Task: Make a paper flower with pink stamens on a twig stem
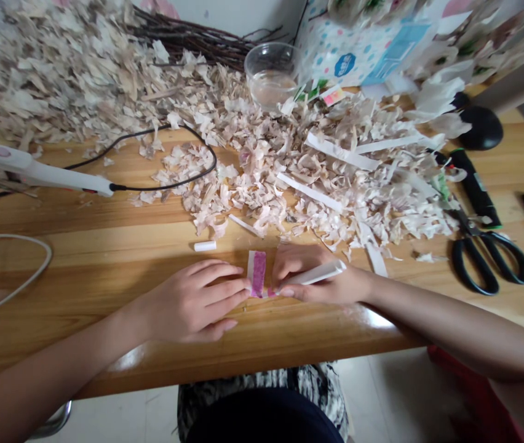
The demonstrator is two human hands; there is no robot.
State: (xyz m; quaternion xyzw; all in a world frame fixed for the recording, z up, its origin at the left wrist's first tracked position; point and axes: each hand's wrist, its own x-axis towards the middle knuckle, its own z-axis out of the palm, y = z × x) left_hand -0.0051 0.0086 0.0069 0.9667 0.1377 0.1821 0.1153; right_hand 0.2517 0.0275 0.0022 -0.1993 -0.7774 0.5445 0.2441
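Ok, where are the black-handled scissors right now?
In the head view, the black-handled scissors lie at the right of the wooden table, past the right hand, beside pale papery flakes.

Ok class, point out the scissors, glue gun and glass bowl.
scissors [454, 261], head view, on a finger loop
glue gun [50, 172], head view, on the white body
glass bowl [271, 67], head view, on its wall

The left forearm [59, 363] and right forearm [446, 326] are stretched inward from the lower corners of the view. The left hand [192, 300] is laid palm down, its fingers [225, 289] held nearly flat, while the right hand [321, 292] is kept curled, facing the left fingertips
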